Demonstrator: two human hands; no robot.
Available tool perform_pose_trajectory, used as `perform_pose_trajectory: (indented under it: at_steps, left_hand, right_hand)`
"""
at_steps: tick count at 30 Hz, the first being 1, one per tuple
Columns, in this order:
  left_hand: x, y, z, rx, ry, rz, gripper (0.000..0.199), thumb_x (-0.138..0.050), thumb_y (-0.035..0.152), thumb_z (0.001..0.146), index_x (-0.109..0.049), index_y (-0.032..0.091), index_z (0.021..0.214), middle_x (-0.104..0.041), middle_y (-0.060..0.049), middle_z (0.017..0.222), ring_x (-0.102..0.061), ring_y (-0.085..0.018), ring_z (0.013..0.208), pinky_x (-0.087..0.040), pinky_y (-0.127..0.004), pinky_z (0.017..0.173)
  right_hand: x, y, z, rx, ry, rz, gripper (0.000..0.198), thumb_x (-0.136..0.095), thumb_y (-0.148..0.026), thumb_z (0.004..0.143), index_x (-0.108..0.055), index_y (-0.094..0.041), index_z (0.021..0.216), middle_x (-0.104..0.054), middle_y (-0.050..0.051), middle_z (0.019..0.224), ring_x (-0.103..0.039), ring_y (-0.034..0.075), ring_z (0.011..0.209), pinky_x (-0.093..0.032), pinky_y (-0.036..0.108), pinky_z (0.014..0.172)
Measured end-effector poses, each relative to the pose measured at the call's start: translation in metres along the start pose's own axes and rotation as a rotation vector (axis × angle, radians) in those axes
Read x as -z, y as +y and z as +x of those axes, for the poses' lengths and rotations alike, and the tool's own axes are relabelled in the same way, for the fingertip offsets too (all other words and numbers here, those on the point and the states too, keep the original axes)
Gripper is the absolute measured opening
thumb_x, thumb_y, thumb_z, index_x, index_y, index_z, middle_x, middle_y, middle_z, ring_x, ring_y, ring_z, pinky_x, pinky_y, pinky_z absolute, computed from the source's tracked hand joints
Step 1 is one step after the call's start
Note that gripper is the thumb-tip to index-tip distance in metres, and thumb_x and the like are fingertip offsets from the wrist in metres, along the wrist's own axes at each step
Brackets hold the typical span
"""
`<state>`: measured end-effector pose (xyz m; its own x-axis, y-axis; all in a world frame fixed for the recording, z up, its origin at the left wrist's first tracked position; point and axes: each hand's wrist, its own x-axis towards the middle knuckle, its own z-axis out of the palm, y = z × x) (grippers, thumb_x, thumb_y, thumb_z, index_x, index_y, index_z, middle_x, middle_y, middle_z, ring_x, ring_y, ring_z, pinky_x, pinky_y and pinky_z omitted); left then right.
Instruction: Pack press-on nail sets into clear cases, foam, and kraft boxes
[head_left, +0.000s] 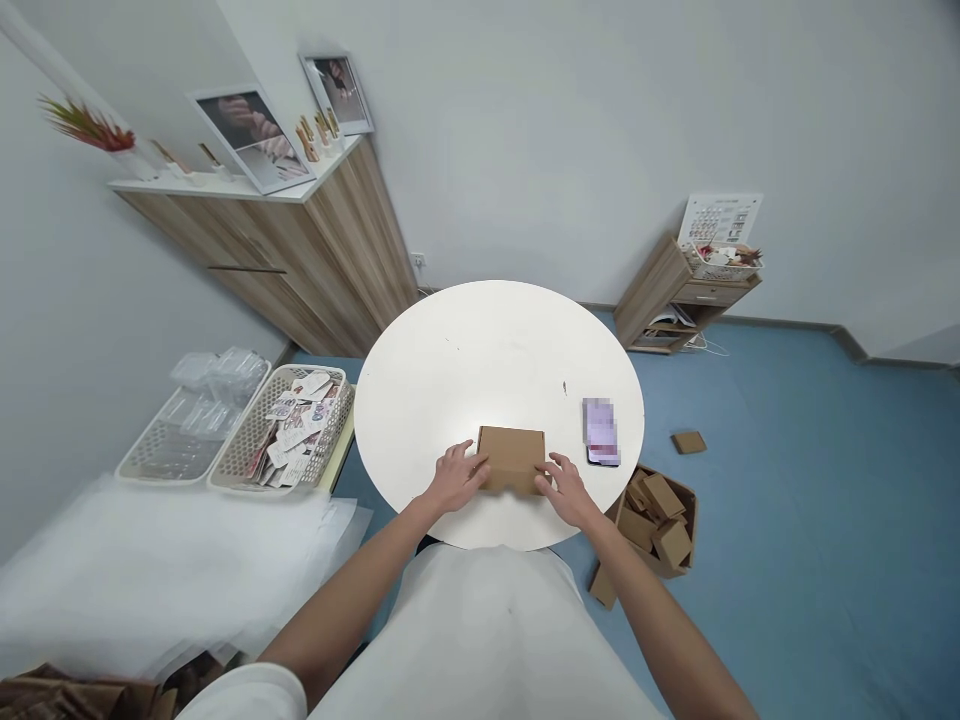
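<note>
A small brown cardboard box (511, 452) lies with its lid down on the round white table, near the edge closest to my body. My left hand (456, 476) grips its left side, fingertips at the front left corner. On the opposite side, my right hand (564, 488) has its fingers bent against the front right corner. The lower front of the box shows a notch in its edge. A phone (601, 432) with a blurred purple screen lies to the right of my right hand.
The round white table (480, 340) stands before me. Right of it, a large carton (690, 530) holds several small cardboard boxes; another small box (688, 442) lies on the floor. Left are a basket of cards (217, 475) and a basket of clear plastic packs (131, 470). A wooden cabinet (352, 240) stands behind.
</note>
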<state>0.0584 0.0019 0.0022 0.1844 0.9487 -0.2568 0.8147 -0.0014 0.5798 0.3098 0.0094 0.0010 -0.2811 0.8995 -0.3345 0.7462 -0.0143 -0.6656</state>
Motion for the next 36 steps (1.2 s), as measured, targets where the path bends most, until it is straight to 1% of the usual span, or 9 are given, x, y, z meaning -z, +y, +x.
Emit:
perform_pose_trajectory:
  at_steps: [3,6,10,13,18,23,28,33,36]
  left_hand:
    - [-0.012,0.001,-0.003,0.019,-0.003,0.099,0.047,-0.029,0.056,0.081,-0.052,0.031,0.113,-0.034,-0.007,0.134,-0.026,-0.031,0.122,-0.025,-0.05,0.093]
    - [-0.022,-0.001,-0.005,0.034,0.001,0.119,0.048,-0.03,0.056,0.08,-0.048,0.03,0.117,-0.033,-0.009,0.135,-0.025,-0.031,0.123,-0.025,-0.049,0.093]
    - [-0.028,-0.006,-0.011,0.045,0.03,0.063,0.051,-0.031,0.054,0.081,-0.039,0.028,0.124,-0.031,-0.009,0.136,-0.026,-0.029,0.123,-0.025,-0.047,0.094]
    - [-0.029,-0.008,-0.014,0.084,0.036,-0.015,0.056,-0.034,0.052,0.08,-0.029,0.027,0.13,-0.037,-0.008,0.132,-0.029,-0.027,0.122,-0.026,-0.046,0.094]
    - [-0.031,-0.005,-0.016,0.101,0.014,-0.142,0.066,-0.049,0.048,0.072,-0.027,0.026,0.13,-0.046,-0.008,0.125,-0.036,-0.029,0.118,-0.029,-0.044,0.093]
    - [-0.025,-0.002,-0.019,0.059,0.102,-0.278,0.067,-0.057,0.043,0.068,-0.032,0.025,0.128,-0.047,-0.009,0.121,-0.042,-0.028,0.112,-0.03,-0.043,0.093]
    - [-0.012,0.001,-0.011,0.001,0.216,-0.365,0.063,-0.054,0.048,0.071,-0.036,0.022,0.125,-0.048,-0.009,0.113,-0.046,-0.023,0.105,-0.036,-0.035,0.089]
    - [-0.011,0.005,0.0,0.124,0.171,-0.35,0.052,-0.041,0.044,0.08,-0.04,0.017,0.124,-0.05,-0.008,0.098,-0.051,-0.02,0.094,-0.041,-0.032,0.08]
    - [-0.013,0.005,0.001,0.124,0.181,-0.307,0.047,-0.037,0.039,0.083,-0.038,0.018,0.125,-0.049,-0.008,0.098,-0.051,-0.018,0.09,-0.041,-0.031,0.078]
  right_hand:
    - [-0.011,-0.004,-0.001,-0.055,-0.003,-0.173,0.046,-0.037,-0.054,0.08,-0.051,-0.027,0.113,-0.029,0.008,0.135,-0.022,0.027,0.125,-0.026,0.043,0.095]
    - [-0.018,-0.003,-0.002,-0.08,-0.012,-0.241,0.047,-0.035,-0.053,0.081,-0.046,-0.028,0.119,-0.028,0.008,0.136,-0.021,0.027,0.125,-0.026,0.042,0.094]
    - [-0.02,0.004,-0.007,-0.066,-0.01,-0.272,0.051,-0.033,-0.053,0.082,-0.039,-0.028,0.125,-0.029,0.008,0.136,-0.025,0.025,0.124,-0.024,0.041,0.095]
    - [-0.02,0.009,-0.011,-0.063,-0.012,-0.261,0.054,-0.031,-0.053,0.082,-0.033,-0.027,0.129,-0.033,0.008,0.134,-0.028,0.024,0.124,-0.023,0.042,0.096]
    - [-0.026,0.011,-0.015,-0.003,-0.058,-0.144,0.061,-0.039,-0.053,0.078,-0.028,-0.026,0.131,-0.036,0.007,0.134,-0.032,0.025,0.122,-0.023,0.043,0.097]
    - [-0.025,0.011,-0.015,0.045,0.045,0.089,0.066,-0.052,-0.048,0.071,-0.033,-0.023,0.128,-0.042,0.008,0.128,-0.038,0.025,0.117,-0.029,0.042,0.096]
    - [-0.008,0.006,-0.006,0.071,0.149,0.314,0.067,-0.055,-0.045,0.07,-0.032,-0.023,0.128,-0.046,0.008,0.121,-0.044,0.022,0.11,-0.036,0.038,0.092]
    - [0.0,-0.004,0.006,-0.017,0.164,0.347,0.053,-0.038,-0.049,0.08,-0.039,-0.024,0.126,-0.051,0.007,0.112,-0.048,0.02,0.103,-0.038,0.037,0.089]
    - [0.002,-0.009,0.01,-0.024,0.191,0.319,0.05,-0.031,-0.049,0.083,-0.044,-0.023,0.122,-0.052,0.008,0.109,-0.048,0.02,0.103,-0.036,0.037,0.091]
